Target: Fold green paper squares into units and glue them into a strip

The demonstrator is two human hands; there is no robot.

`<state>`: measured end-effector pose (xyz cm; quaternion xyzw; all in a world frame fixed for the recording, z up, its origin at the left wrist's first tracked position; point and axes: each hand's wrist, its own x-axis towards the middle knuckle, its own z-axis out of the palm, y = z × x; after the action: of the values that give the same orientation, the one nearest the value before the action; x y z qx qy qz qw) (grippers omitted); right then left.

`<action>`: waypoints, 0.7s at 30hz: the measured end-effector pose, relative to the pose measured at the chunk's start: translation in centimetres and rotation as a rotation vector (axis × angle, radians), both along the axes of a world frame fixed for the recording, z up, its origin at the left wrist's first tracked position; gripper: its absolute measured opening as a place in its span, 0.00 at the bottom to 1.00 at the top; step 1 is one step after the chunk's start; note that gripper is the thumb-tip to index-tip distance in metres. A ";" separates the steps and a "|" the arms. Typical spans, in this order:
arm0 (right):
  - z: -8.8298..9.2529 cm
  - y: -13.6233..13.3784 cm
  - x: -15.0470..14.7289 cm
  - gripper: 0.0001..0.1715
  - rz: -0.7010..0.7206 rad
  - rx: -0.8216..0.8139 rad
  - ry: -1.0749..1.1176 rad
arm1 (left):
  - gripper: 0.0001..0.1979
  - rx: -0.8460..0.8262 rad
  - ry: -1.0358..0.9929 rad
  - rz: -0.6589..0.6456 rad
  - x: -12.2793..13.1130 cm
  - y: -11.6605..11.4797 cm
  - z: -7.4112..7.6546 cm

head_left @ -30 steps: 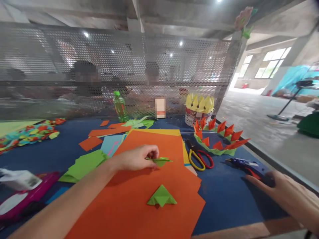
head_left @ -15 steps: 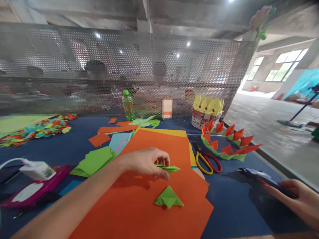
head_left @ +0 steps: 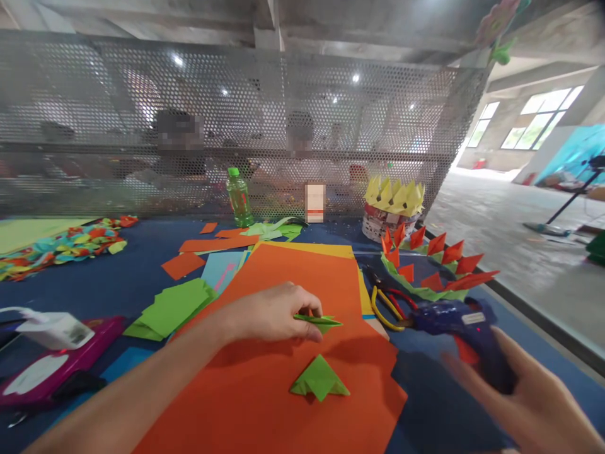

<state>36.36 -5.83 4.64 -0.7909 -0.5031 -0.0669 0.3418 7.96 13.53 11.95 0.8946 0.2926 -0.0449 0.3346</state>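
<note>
Pinched in my left hand (head_left: 278, 312) is a small folded green paper piece (head_left: 324, 321), held just above a large orange paper sheet (head_left: 302, 271). A second folded green paper triangle (head_left: 320, 378) lies on the orange sheet below that hand. My right hand (head_left: 529, 391) grips a dark blue hot glue gun (head_left: 454, 318), raised at the right with its nozzle toward the left. Part of the handle is hidden by the fingers. Scissors (head_left: 388, 309) with yellow and red handles lie behind the nozzle.
A green paper crown with red points (head_left: 439, 290) lies at the right, near a yellow paper crown (head_left: 394, 195). Green sheets (head_left: 172, 309), a magenta device with a white plug (head_left: 57, 331) and paper scraps (head_left: 70, 246) are at left. A green bottle (head_left: 239, 198) stands before the mesh screen.
My right hand has lifted the glue gun from the right and brought it left, closer to the orange sheet. The left hand keeps its pinch almost in place.
</note>
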 end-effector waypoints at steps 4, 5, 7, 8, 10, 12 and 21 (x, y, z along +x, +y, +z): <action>-1.2 1.0 -2.7 0.25 0.053 0.028 -0.043 | 0.10 -0.008 0.017 0.012 0.3 -0.6 0.4; -1.4 1.2 -3.4 0.24 0.048 0.044 -0.080 | 0.09 -0.014 0.019 0.017 0.3 -0.8 0.5; -1.8 1.5 -4.4 0.21 0.042 0.065 -0.153 | 0.08 -0.025 0.022 0.028 0.4 -1.0 0.7; -1.9 1.6 -4.7 0.20 0.035 0.069 -0.187 | 0.08 -0.030 0.023 0.034 0.4 -1.1 0.8; -2.3 1.8 -4.9 0.19 0.018 0.061 -0.238 | 0.08 -0.036 0.025 0.039 0.5 -1.2 0.9; -2.6 1.9 -5.0 0.20 0.012 0.061 -0.270 | 0.08 -0.042 0.024 0.039 0.5 -1.3 0.9; -2.8 2.0 -5.7 0.24 -0.049 0.110 -0.423 | 0.10 -0.055 0.016 0.026 0.4 -1.3 0.7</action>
<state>30.64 -3.86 1.85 -0.7516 -0.5398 -0.2668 0.2695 8.34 12.21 12.63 0.8809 0.3053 -0.0557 0.3573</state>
